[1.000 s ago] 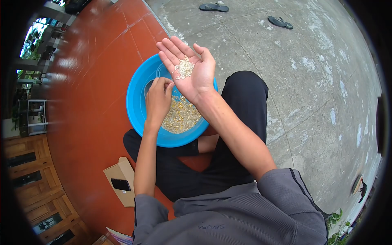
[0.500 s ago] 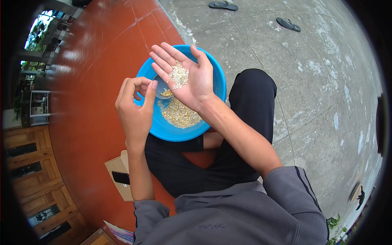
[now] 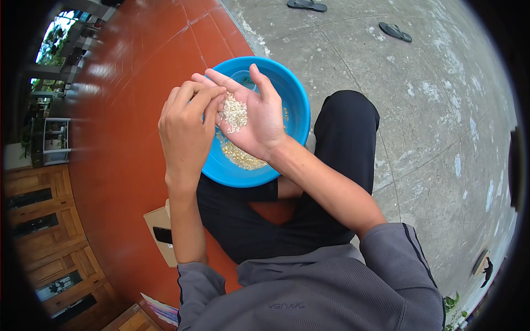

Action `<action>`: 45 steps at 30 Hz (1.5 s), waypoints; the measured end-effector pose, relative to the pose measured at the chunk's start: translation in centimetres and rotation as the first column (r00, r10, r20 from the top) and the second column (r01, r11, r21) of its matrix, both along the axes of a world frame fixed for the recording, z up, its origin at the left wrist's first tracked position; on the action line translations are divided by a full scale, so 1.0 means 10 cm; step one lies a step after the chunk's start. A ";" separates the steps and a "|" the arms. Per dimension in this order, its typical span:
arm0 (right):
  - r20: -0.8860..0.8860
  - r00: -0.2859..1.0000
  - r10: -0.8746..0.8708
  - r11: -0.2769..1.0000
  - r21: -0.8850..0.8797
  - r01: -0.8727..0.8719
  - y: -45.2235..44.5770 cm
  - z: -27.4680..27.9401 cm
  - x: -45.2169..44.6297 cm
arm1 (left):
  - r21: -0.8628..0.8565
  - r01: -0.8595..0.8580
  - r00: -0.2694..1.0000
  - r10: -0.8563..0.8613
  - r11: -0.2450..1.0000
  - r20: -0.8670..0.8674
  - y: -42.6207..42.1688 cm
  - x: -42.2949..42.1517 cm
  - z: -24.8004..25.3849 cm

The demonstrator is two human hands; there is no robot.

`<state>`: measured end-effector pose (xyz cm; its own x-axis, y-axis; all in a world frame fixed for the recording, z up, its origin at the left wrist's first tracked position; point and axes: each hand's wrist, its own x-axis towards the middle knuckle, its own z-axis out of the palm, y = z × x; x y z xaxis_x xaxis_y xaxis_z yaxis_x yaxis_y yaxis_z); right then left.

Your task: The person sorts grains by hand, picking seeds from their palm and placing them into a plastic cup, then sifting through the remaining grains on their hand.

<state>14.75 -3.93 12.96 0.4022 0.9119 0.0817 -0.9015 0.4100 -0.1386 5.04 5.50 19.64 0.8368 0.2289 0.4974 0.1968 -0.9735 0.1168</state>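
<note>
My right hand [image 3: 259,118] is palm up over the blue basin [image 3: 301,118], fingers stretched out, bearing a small heap of pale rice-like grains [image 3: 234,113]. From the left, my left hand [image 3: 187,124] reaches to the edge of that heap, its thumb and fingertips pinched together. Whatever lies between those fingertips is too small to make out. In the basin below, a mix of whitish and yellow grains [image 3: 243,159] covers part of the bottom. A clear rounded dish or scoop [image 3: 243,76] shows partly behind my right hand's fingers.
The basin stands by my folded legs [image 3: 348,132] in dark trousers. On the red tiled floor [image 3: 127,165] at left lies cardboard [image 3: 157,234] with a black phone [image 3: 162,234]. Two flip-flops [image 3: 395,32] [image 3: 307,5] rest on the grey concrete [image 3: 430,154].
My left hand has moved up and right, from beside the right hand to the grains on its palm, and its fingers have closed into a pinch. The heap stays in my right palm.
</note>
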 end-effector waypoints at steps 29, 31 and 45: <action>-0.031 0.999 0.036 0.999 0.021 -0.035 0.02 -0.03 -0.06 | -0.416 0.108 0.980 -0.167 0.903 -0.107 0.04 -0.06 0.17; -0.033 0.999 0.025 0.999 0.021 -0.024 0.03 -0.04 -0.05 | -0.440 0.101 0.984 -0.155 0.892 -0.087 0.04 -0.06 0.17; -0.055 0.936 -0.348 0.937 0.000 0.349 0.00 -0.12 0.55 | -0.341 -0.223 0.973 0.188 0.913 -0.134 0.49 0.43 -0.50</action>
<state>20.20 -3.96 11.76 0.6988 0.7129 0.0590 -0.7077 0.7010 -0.0888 9.39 10.44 14.61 0.7922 0.5461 0.2724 0.4155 -0.8096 0.4147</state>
